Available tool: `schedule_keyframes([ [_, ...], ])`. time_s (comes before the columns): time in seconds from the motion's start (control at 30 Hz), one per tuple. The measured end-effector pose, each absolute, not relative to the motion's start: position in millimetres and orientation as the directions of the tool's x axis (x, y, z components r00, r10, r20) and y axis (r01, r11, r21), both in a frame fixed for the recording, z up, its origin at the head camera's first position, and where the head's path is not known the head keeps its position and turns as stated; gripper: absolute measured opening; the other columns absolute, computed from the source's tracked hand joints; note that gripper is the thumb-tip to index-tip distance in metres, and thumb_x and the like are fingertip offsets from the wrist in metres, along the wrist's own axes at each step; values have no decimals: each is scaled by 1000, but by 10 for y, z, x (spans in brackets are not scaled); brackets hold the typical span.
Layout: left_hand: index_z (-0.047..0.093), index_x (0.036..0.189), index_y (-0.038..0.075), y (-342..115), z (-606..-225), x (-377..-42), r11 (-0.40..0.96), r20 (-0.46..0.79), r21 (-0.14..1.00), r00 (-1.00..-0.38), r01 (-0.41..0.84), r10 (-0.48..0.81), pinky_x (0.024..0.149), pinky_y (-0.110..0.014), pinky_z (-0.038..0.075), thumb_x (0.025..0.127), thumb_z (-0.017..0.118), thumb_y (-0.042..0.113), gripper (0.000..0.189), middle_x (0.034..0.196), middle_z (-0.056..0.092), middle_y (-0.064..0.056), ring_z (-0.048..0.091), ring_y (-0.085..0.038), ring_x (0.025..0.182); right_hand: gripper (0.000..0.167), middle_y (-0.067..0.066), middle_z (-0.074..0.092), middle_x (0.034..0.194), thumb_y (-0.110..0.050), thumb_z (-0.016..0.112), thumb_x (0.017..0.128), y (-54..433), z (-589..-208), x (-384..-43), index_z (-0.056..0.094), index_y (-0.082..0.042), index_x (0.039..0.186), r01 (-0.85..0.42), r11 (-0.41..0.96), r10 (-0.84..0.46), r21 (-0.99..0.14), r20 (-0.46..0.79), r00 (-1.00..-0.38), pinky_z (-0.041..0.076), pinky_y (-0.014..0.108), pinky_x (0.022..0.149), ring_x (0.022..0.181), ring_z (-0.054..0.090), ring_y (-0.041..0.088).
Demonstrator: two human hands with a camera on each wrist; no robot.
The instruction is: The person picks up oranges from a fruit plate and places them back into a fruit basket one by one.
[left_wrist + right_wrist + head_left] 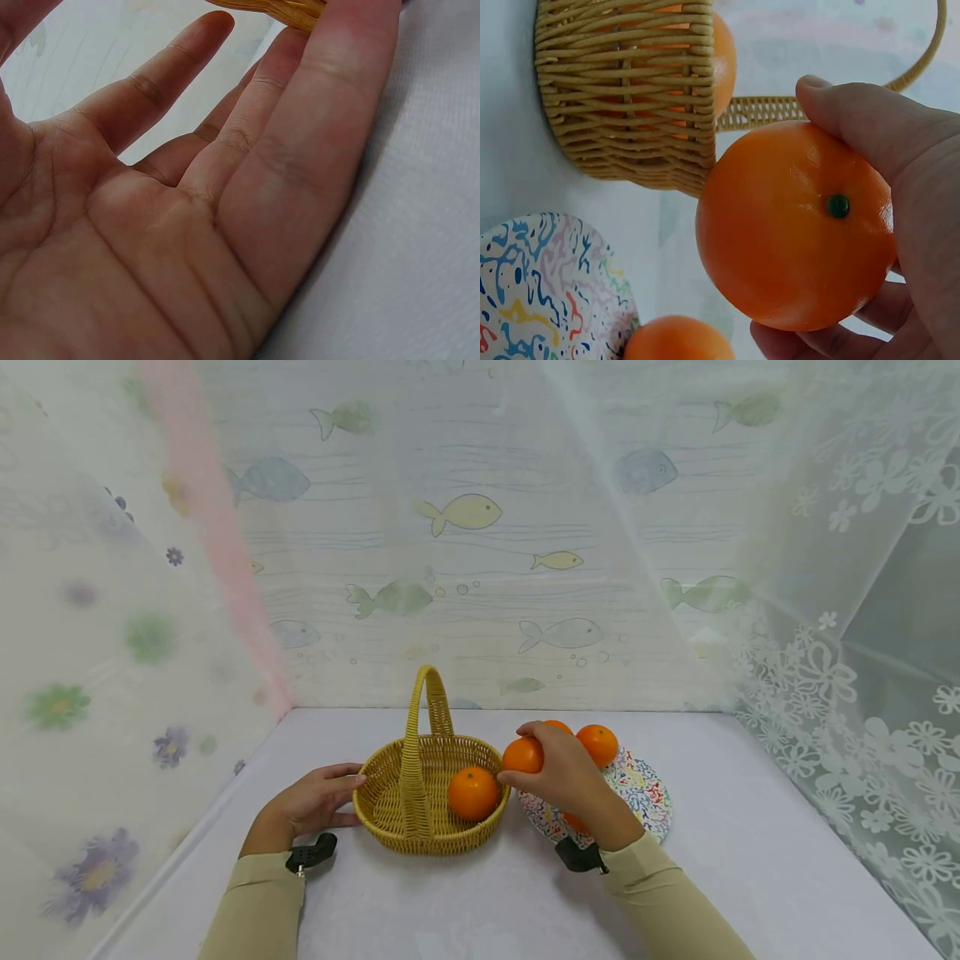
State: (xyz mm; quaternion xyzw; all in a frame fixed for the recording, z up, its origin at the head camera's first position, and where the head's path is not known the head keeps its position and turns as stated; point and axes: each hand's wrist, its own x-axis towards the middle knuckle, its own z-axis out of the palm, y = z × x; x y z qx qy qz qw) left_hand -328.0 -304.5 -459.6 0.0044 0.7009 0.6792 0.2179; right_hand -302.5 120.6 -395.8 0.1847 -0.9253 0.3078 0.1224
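My right hand (558,770) grips an orange (522,755) and holds it in the air just over the right rim of a yellow wicker basket (450,842). The right wrist view shows the same orange (795,225) with its green stem dot, my fingers (900,150) curled round it. One orange (472,793) lies inside the basket. My left hand (330,795) rests on the table with straight fingers touching the basket's left rim. In the left wrist view the palm (187,195) is flat and holds nothing.
A colourful patterned plate (647,792) lies right of the basket, with an orange (597,743) at its back and others partly hidden by my hand. The basket's tall handle (420,718) stands upright. Sheer patterned curtains enclose the white table (750,843) on three sides.
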Motion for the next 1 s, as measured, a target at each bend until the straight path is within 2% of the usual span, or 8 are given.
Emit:
schedule_keyframes([
  [0.37, 31, 158, 3, -3066, -4619, -3306, 66, -306, 951, -902, -300, 304, 96, -52, 60, 103, 66, 29, 70, 135, 64, -2, 67, -18, 116, 80, -1, 62, 123, -52, 93, 71, 1153, -3932, -2994, 55, -15, 132, -380, 712, -242, -591, 302, -922, 60, 40, 90, 107, 59, 20],
  [0.7, 31, 158, 2, -3063, -4610, -3291, 68, -299, 954, -904, -293, 304, 96, -52, 59, 104, 65, 29, 69, 134, 64, -2, 68, -17, 115, 77, -3, 61, 131, -50, 92, 74, 1146, -3985, -3014, 59, -18, 136, -460, 682, -280, -568, 378, -882, 60, 43, 94, 117, 58, 19],
  [0.83, 31, 158, 2, -3056, -4599, -3282, 67, -299, 954, -905, -293, 302, 96, -53, 59, 104, 65, 29, 69, 134, 64, -2, 68, -17, 115, 82, -3, 62, 132, -50, 92, 74, 1136, -3987, -2999, 56, -18, 141, -448, 681, -276, -579, 364, -890, 60, 44, 93, 113, 60, 18],
  [1.0, 31, 158, 2, -3054, -4591, -3279, 66, -301, 953, -904, -295, 303, 97, -52, 59, 104, 64, 29, 69, 135, 64, -2, 68, -17, 116, 84, -2, 64, 127, -48, 93, 73, 1122, -3980, -2984, 53, -17, 140, -410, 681, -252, -607, 331, -909, 61, 43, 91, 105, 63, 19],
])
